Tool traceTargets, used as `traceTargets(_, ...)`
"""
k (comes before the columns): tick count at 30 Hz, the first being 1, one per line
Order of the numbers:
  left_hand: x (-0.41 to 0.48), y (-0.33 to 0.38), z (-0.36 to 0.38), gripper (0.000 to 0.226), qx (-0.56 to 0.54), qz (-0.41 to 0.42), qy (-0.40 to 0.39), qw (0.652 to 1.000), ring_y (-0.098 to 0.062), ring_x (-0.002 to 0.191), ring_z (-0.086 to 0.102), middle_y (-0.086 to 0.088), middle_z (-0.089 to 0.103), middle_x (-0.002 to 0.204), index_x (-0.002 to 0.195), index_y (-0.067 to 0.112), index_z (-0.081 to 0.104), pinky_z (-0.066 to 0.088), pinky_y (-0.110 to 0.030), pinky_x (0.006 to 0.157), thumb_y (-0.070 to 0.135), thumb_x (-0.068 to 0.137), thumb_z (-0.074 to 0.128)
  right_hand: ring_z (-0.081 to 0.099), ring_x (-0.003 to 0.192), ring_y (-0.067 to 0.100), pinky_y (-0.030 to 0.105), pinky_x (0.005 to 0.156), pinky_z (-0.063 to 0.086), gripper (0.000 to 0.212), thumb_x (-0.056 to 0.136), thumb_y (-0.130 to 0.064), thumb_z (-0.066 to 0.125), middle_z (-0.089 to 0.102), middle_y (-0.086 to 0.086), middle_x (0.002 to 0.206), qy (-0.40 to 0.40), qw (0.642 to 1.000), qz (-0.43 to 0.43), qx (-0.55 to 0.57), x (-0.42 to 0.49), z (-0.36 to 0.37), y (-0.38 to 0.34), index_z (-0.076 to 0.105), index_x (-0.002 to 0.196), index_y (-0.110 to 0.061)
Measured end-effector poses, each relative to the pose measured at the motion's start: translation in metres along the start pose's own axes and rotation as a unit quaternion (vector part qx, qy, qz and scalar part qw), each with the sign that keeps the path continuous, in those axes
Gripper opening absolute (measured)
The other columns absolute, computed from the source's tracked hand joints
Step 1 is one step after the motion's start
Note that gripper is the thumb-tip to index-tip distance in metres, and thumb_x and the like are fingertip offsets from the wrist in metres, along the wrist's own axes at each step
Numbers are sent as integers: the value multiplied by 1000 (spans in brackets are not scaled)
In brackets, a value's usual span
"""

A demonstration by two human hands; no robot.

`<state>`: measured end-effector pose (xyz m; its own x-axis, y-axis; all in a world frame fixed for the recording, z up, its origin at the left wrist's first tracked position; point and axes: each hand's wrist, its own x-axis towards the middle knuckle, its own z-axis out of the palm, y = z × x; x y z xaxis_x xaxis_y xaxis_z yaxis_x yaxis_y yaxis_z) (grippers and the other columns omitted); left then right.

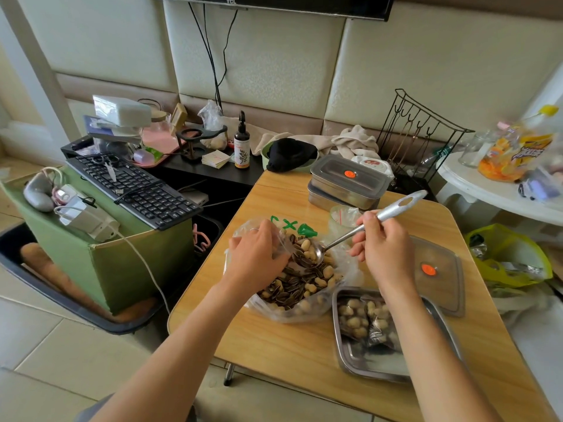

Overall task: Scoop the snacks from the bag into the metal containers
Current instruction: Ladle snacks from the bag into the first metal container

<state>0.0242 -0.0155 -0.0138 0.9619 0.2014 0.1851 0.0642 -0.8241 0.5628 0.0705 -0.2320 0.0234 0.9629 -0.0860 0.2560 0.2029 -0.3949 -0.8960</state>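
Head view: the scooping step is in hand; the left hand (254, 254) grips the rim of the clear bag (292, 309) of seeds and nuts, while the right hand (385, 248) grips the metal spoon (359, 229), its bowl buried in the snacks (304, 278). The next move probably calls for lifting the loaded spoon level and carrying it toward the wearer to the open metal container (362, 360), which sits on the wooden table (274, 339) just beside the bag, below the right wrist, part-filled.

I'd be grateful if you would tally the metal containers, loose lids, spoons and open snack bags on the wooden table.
Metal containers: 3
Loose lid: 1
Spoon: 1
Open snack bag: 1
Total: 6
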Motion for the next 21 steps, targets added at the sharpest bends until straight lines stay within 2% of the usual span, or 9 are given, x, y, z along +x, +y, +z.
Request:
traceTargets(5, 3, 3, 10, 23, 53, 19, -36, 998, -19, 93, 55, 5, 62, 96, 105, 20, 46, 23, -35, 86, 32, 92, 60, 67, 48, 17, 24, 46, 49, 34, 110, -32, 45, 69, 4, 62, 86, 996, 24, 28, 3, -11, -3, 67, 91, -13)
traceTargets(8, 4, 6, 17, 23, 51, 31, -50, 997, -20, 91, 55, 4, 62, 94, 104, 20, 46, 27, -36, 87, 32, 91, 60, 66, 48, 18, 26, 46, 49, 34, 110, -31, 46, 69, 5, 63, 87, 995, 22, 42, 1, -13, -6, 67, 90, -14)
traceTargets(11, 5, 11, 20, 33, 34, 31, -62, 997, -18, 89, 53, 6, 61, 97, 108, 18, 47, 30, -37, 90, 42, 93, 64, 68, 49, 19, 29, 49, 50, 34, 110, -32, 47, 69, 4, 63, 64, 997, -1, 31, -3, -9, -8, 67, 90, -14)
traceTargets(13, 6, 14, 22, 40, 33, 26, -72, 996, -17, 92, 52, 8, 59, 101, 114, 18, 47, 28, -37, 89, 47, 94, 66, 68, 50, 15, 27, 51, 52, 34, 110, -32, 48, 68, 3, 61, 53, 997, -47, 7, -6, -6, -10, 68, 91, -13)
traceTargets(16, 7, 16, 26, 46, 29, 10, -65, 997, -19, 101, 55, 6, 59, 105, 118, 17, 47, 30, -38, 91, 50, 93, 68, 66, 49, 7, 20, 48, 52, 32, 110, -26, 49, 66, -4, 60, 46, 985, -163, -27, -12, -2, -17, 68, 89, -11)
traceTargets(19, 7, 18, 30, 54, 19, -9, -59, 998, -20, 105, 55, 7, 56, 104, 123, 16, 45, 35, -42, 99, 53, 92, 68, 62, 46, 10, 20, 41, 47, 31, 109, -20, 50, 64, -3, 61, 22, 955, -289, -54, -18, 5, -25, 68, 88, -7)
traceTargets(21, 7, 19, 34, 57, 9, -21, -55, 998, -20, 108, 55, 8, 54, 104, 125, 15, 45, 36, -44, 102, 54, 91, 69, 52, 46, 7, 13, 44, 43, 31, 107, -18, 50, 62, -3, 65, 9, 929, -361, -79, -20, 12, -28, 69, 89, -2)
